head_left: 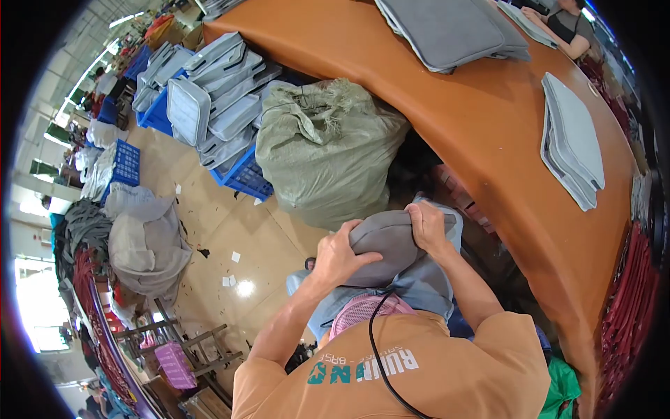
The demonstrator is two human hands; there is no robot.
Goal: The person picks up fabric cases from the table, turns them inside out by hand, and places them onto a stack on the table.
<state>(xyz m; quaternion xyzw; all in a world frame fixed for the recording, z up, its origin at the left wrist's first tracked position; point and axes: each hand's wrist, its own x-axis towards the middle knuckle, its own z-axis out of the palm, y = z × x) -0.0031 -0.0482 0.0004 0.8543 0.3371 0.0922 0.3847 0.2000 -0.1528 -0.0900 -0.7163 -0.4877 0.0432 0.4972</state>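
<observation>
A dark grey fabric case (392,244) rests over my lap, held between both hands. My left hand (342,257) is wrapped round its left edge, the thumb lying on top of the fabric. On the upper right edge, my right hand (427,225) grips the case with the fingers folded over the rim. The case looks soft and rounded, bulging a little in the middle. Beneath it, light blue trousers (440,278) show on my legs. Right beyond the case stands a large greenish woven sack (328,153), tied at the top.
An orange-brown covered table (481,150) curves along the right, carrying grey cases (453,35) and flat light grey pieces (572,140). Blue crates (241,174) piled with grey cases (223,91) stand at the upper left. A person (569,31) is at the table's far side.
</observation>
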